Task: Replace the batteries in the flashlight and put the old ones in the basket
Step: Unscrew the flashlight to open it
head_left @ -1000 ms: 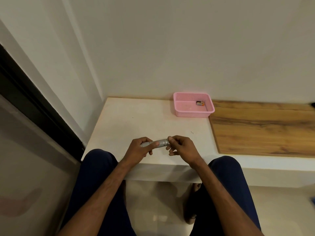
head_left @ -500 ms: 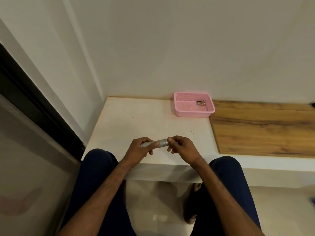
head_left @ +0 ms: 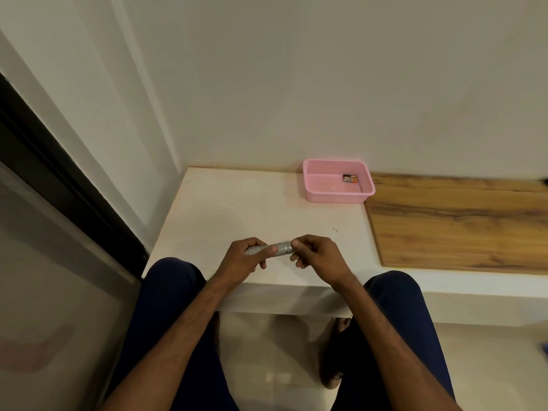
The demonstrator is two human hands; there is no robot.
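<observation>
The person sits at a white table [head_left: 237,209] in the corner of the room, with both knees in dark trousers under its near edge. Both hands hold a small silver flashlight [head_left: 281,248], which lies crosswise just above the near part of the table.

The left hand [head_left: 241,262] is wrapped around the left part of the flashlight, with the thumb laid along the body and the other fingers curled behind it. A short piece of the narrow end shows past the fingers on the left side. The right hand [head_left: 318,256] pinches the wider right end with the tips of the thumb and the first fingers; the other fingers are bent and loose below. So both hands are closed on the flashlight, one at each end.

A pink basket [head_left: 338,197] stands at the far right corner of the table, near the wall. Inside it, near its far right corner, lie batteries [head_left: 350,178] with orange and dark colour; how many they are, I cannot tell. To the right of the table is a wooden board [head_left: 459,226], and its left edge is just beside the basket.
</observation>
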